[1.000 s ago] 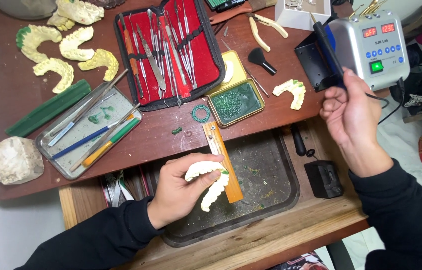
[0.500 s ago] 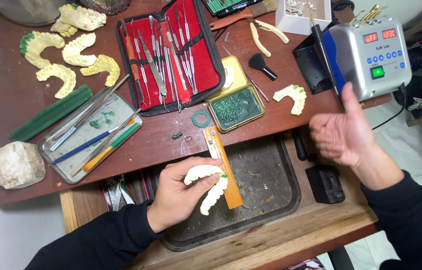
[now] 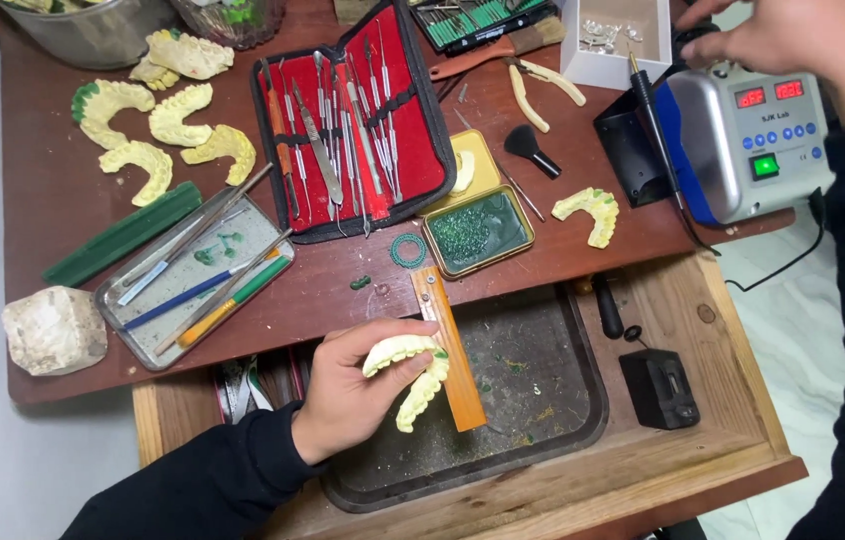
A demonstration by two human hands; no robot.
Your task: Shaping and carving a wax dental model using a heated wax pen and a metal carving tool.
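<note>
Pale yellow plaster makes up the pair of dental casts (image 3: 411, 375) that the left hand (image 3: 353, 395) grasps, thumb over the upper arch and fingers curled beneath the lower one. The casts sit at the hand's fingertips, over a dark metal tray (image 3: 543, 420) set in an open wooden drawer (image 3: 723, 400). Just beyond the fingertips, an orange wooden block (image 3: 451, 350) slants from the tabletop edge down into the tray, touching or nearly touching the casts.

Further out from this hand, past the block, lie a small green ring (image 3: 408, 249) and a gold-rimmed tin of green beads (image 3: 478, 232). Beyond those, an open red instrument case (image 3: 353, 120) holds rows of steel tools. To the hand's left a shallow metal tray (image 3: 198, 275) carries blue, green and orange-handled tools, with a rough white plaster lump (image 3: 53, 330) beside it and several loose yellow casts (image 3: 163, 135) further up the brown table (image 3: 43, 190).

The right hand (image 3: 793, 40) is well apart from the left, raised at the top of a silver control box (image 3: 753, 140) with red displays and a green switch; its fingers are bent over the box's top edge, though whether they grip anything I cannot tell. A single yellow cast (image 3: 591, 212) lies on the table between the two hands, nearer the box.
</note>
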